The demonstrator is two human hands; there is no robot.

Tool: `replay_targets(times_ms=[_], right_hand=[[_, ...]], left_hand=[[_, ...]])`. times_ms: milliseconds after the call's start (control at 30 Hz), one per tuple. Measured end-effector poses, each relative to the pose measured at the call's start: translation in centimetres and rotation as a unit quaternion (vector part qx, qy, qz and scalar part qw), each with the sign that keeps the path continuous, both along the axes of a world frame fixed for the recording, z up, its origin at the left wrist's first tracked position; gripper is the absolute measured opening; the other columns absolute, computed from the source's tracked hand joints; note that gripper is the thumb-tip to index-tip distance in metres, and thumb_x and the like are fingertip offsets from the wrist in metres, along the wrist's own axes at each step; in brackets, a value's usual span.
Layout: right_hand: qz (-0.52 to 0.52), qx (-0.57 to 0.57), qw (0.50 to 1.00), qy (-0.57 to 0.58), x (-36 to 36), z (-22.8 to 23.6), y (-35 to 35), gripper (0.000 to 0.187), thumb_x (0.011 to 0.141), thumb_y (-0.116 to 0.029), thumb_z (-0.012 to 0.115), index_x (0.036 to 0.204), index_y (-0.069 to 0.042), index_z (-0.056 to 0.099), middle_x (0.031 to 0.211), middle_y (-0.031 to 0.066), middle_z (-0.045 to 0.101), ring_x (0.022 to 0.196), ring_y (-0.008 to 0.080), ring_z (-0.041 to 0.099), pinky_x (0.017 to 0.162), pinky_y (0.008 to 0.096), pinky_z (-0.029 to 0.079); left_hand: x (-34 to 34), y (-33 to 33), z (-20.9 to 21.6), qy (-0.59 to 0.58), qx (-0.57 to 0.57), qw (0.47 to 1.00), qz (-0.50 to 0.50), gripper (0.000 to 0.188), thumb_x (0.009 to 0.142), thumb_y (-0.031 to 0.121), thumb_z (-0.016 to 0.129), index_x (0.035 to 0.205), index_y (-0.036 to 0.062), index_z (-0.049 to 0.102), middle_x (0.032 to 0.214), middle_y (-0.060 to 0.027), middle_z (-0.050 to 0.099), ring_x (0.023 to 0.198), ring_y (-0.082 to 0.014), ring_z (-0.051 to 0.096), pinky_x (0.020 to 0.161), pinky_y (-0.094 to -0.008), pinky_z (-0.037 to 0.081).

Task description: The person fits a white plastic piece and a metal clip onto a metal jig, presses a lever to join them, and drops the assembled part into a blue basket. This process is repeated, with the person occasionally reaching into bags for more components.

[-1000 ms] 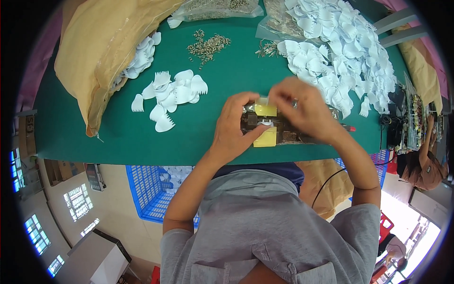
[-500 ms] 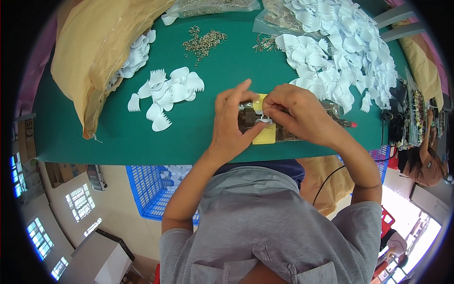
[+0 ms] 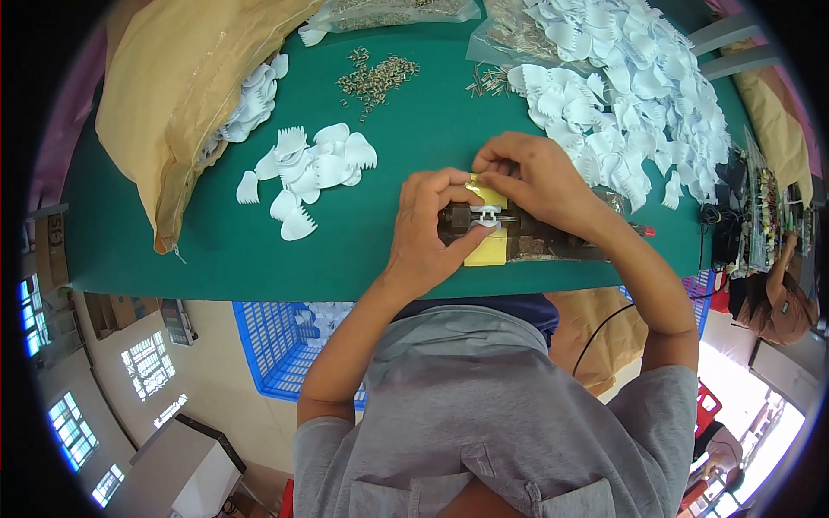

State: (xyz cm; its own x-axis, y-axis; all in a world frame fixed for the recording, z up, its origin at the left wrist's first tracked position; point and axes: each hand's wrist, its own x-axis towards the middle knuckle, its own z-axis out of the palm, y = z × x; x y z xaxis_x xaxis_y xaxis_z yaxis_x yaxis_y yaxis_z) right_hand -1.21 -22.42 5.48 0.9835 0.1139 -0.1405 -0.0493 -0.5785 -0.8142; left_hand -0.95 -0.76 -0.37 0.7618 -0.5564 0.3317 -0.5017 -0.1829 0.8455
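Left fingers (image 3: 429, 192) (slightly curled) touch a small white piece (image 3: 489, 222).

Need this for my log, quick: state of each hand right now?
Left hand: partly open, thumb at the white piece.
Right hand: fingers curled by the upper yellow piece; grip cannot be told.

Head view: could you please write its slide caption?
Left hand and right hand at a white part on a dark fixture.
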Motion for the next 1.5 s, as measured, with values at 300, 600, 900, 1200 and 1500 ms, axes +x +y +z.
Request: replay_targets(times_ms=[300,600,900,1200,1500], right_hand=[[0.147,-0.054,0.983,-0.091,1.7,-0.9,-0.3,0.015,0.087,-0.008,0.074,0.102,-0.004,0.076,0.094,0.0127,0.071,0.086,0.033,0.07,0.076,0.0415,0.056],[0.166,-0.147,0.958,-0.182,3.1,-0.5,-1.4,0.011,0.089,-0.006,0.07,0.098,-0.003,0.064,0.094,0.0127,0.064,0.089,0.0365,0.066,0.075,0.0467,0.053],[-0.028,-0.087,0.992,-0.091,4.0,-1.7,-3.5,0.016,0.091,-0.005,0.072,0.107,-0.002,0.077,0.099,0.012,0.075,0.085,0.0254,0.074,0.079,0.0329,0.058],[0.108,-0.178,0.964,-0.166,3.8,-1.9,-2.9,0.013,0.09,-0.006,0.074,0.103,-0.001,0.076,0.095,0.01,0.072,0.082,0.0235,0.071,0.074,0.0345,0.057],[-0.015,0.125,0.992,0.02,-3.2,2.9,-0.9,0.012,0.095,-0.009,0.076,0.099,0.001,0.074,0.09,0.0002,0.071,0.083,0.0068,0.061,0.079,0.0294,0.053]], left_hand=[[0.1,0.0,0.1,-0.006,-0.002,1.0,-0.009,0.064,0.08,0.005,0.088,0.13,0.0057,0.048,0.111,-0.0048,0.072,0.111,-0.0201,0.061,0.092,-0.0325,0.051],[0.1,-0.1,0.4,-0.013,-0.008,1.0,-0.006,0.06,0.08,0.004,0.088,0.127,0.0053,0.05,0.111,-0.0058,0.072,0.113,-0.021,0.059,0.097,-0.033,0.049],[-0.1,-0.1,0.7,0.037,-0.023,0.999,-0.003,0.05,0.08,0.005,0.088,0.119,0.0038,0.058,0.112,-0.0049,0.07,0.115,-0.022,0.057,0.096,-0.0339,0.05],[-0.1,-0.1,0.7,0.014,-0.007,1.0,-0.001,0.047,0.079,0.006,0.089,0.117,0.0039,0.06,0.112,-0.0054,0.068,0.113,-0.0223,0.058,0.094,-0.0335,0.051],[0.0,0.1,0.6,0.048,-0.015,0.999,-0.006,0.056,0.08,0.01,0.088,0.124,0.0066,0.055,0.113,-0.0043,0.072,0.117,-0.0274,0.056,0.096,-0.0405,0.05]])
